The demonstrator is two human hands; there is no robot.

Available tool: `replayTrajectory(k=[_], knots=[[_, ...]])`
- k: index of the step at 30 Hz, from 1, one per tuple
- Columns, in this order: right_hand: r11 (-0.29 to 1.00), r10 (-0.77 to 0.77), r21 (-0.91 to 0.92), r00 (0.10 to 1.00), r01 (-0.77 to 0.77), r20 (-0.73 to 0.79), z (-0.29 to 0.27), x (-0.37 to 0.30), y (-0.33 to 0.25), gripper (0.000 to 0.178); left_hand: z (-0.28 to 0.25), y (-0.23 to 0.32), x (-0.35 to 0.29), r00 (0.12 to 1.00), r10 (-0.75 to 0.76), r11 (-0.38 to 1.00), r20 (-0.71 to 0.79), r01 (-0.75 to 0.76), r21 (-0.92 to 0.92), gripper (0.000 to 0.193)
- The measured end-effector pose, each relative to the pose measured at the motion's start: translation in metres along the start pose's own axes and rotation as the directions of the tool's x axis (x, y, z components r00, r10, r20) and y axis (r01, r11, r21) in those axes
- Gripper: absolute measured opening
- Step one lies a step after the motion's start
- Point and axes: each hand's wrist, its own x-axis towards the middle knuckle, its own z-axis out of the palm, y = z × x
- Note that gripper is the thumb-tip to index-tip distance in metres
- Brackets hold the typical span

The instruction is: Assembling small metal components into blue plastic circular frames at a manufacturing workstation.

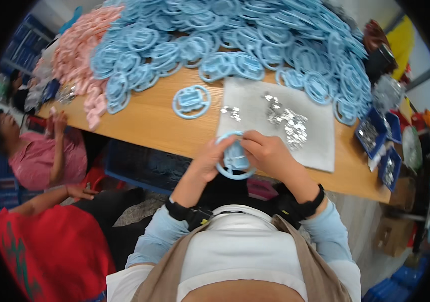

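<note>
Head view: the pale-blue, round, open-framed ring piece, apparently plastic (236, 157), is held up in front of the person, just off the near edge of the light-brown wooden table (175, 136). The bare left hand (206, 158) grips its left side, thumb near the upper rim. The bare right hand (269, 152) has its fingertips drawn together at the upper right; whether they pinch the rim or a small part, I cannot tell. Beyond lie small, shiny, silver-coloured metal parts (295, 130) on a white rectangular cloth (320, 156). The ring piece looks light, fairly stiff and smooth, perhaps slightly slippery; its outer rim seems the safest hold, sparing the thinner inner frame.
</note>
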Motion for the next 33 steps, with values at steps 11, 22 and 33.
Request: replayTrajectory(k=[11,22,33], knots=[[0.892,0.376,0.295,0.925,-0.344,-0.059,-0.001,0.001,-0.018,0.024,0.005,-0.002,0.000,0.996,0.092,0.994,-0.002,-0.091,0.063,0.028],[0.971,0.239,0.043,0.963,-0.235,-0.125,0.000,-0.010,-0.009,0.022,0.009,-0.010,0.019,0.994,0.102,0.956,-0.036,-0.088,0.278,0.030],[0.958,0.283,0.078,0.951,-0.275,-0.126,0.000,-0.009,-0.013,0.020,0.006,-0.010,0.016,0.994,0.107,0.964,-0.011,-0.101,0.248,0.029]])
